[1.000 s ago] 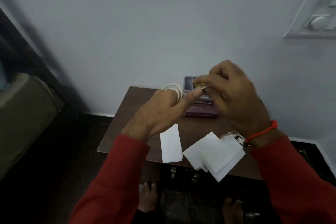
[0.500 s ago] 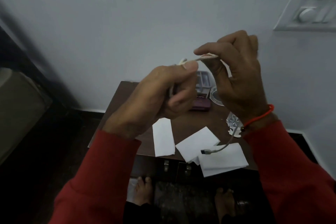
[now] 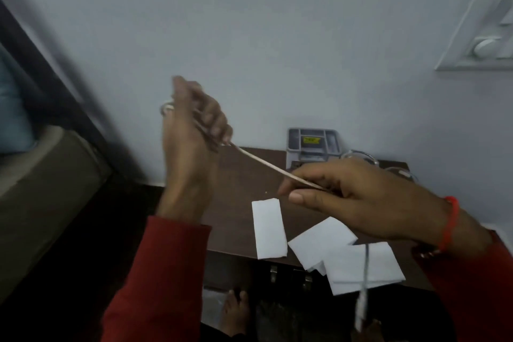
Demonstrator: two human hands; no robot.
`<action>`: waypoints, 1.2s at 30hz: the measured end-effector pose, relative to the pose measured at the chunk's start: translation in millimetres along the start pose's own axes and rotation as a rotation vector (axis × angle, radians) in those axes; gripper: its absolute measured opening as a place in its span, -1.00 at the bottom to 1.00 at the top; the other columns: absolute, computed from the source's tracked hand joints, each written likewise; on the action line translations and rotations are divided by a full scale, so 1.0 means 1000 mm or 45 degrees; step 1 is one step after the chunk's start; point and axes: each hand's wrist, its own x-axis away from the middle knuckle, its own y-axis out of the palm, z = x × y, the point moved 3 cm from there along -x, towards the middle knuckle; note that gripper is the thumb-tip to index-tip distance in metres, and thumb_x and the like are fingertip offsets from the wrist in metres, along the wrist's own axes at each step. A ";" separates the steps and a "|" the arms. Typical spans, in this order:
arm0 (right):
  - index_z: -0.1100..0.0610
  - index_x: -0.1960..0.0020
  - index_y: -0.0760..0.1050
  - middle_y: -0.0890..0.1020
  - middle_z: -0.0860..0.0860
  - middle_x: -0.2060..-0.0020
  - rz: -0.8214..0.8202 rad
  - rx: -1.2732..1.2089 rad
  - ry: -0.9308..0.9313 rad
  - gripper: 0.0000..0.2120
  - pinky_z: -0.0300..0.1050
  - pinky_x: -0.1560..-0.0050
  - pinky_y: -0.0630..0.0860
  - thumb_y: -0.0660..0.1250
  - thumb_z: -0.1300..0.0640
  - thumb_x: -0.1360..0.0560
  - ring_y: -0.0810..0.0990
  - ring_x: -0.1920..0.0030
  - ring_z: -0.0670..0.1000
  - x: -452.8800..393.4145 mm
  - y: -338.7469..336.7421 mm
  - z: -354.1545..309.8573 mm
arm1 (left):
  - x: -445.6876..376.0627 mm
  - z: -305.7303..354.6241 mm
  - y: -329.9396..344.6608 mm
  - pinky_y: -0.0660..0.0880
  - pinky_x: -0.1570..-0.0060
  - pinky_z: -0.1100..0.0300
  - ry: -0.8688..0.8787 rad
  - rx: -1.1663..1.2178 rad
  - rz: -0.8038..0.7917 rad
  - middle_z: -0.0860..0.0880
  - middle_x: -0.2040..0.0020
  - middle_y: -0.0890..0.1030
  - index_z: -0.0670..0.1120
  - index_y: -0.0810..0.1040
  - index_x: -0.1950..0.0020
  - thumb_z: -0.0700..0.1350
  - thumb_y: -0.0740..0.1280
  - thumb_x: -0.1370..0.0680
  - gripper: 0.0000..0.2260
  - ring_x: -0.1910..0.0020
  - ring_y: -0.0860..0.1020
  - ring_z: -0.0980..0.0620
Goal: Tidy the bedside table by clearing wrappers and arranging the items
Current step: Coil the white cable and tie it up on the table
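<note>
Both hands, left hand [image 3: 194,144] and right hand [image 3: 358,200], pinch a thin white cable [image 3: 261,162] taut above the dark wooden bedside table [image 3: 236,219]; its dangling plug may sweep nearby white paper slips [image 3: 269,230] off.

The right hand [image 3: 369,200] covers the lower front of the grey tray [image 3: 313,141] and most of the clear ring-shaped things [image 3: 361,155] behind it, so what they are cannot be told. The cable [image 3: 261,162] vanishes inside the blurred left hand [image 3: 194,130]; its hanging plug end [image 3: 361,305] is smeared. The switch plate [image 3: 483,36] is cut off at the right edge.
</note>
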 end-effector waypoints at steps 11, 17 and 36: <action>-0.08 -0.10 0.64 0.64 -0.10 0.28 -0.035 0.141 0.065 -0.82 -0.25 0.21 0.47 0.28 -0.03 -0.60 0.56 0.23 -0.17 0.003 0.007 0.013 | 0.003 -0.046 -0.005 0.29 0.43 0.18 0.015 -0.882 -0.014 0.07 0.38 0.41 0.05 0.49 0.09 0.17 0.10 -0.67 -0.70 0.44 0.34 0.09; -0.11 0.15 0.67 0.66 -0.26 0.28 0.545 0.196 0.068 -0.75 -0.24 0.16 0.47 0.41 -0.27 -0.37 0.61 0.18 -0.21 0.010 -0.034 0.049 | 0.064 -0.100 0.008 0.19 0.51 0.30 -1.119 -0.708 -1.007 -0.07 0.46 0.28 -0.14 0.47 0.29 0.55 -0.13 -0.45 -0.21 0.54 0.24 0.05; 0.02 -0.04 0.63 0.65 -0.10 0.35 0.254 -0.336 0.216 -0.86 -0.34 0.31 0.43 0.29 0.15 -0.60 0.57 0.42 -0.17 -0.002 0.107 0.060 | 0.040 -0.119 -0.027 0.23 0.52 0.25 -0.450 -0.008 -0.035 0.01 0.51 0.19 -0.05 0.29 0.32 0.34 0.04 -0.57 -0.49 0.57 0.22 0.07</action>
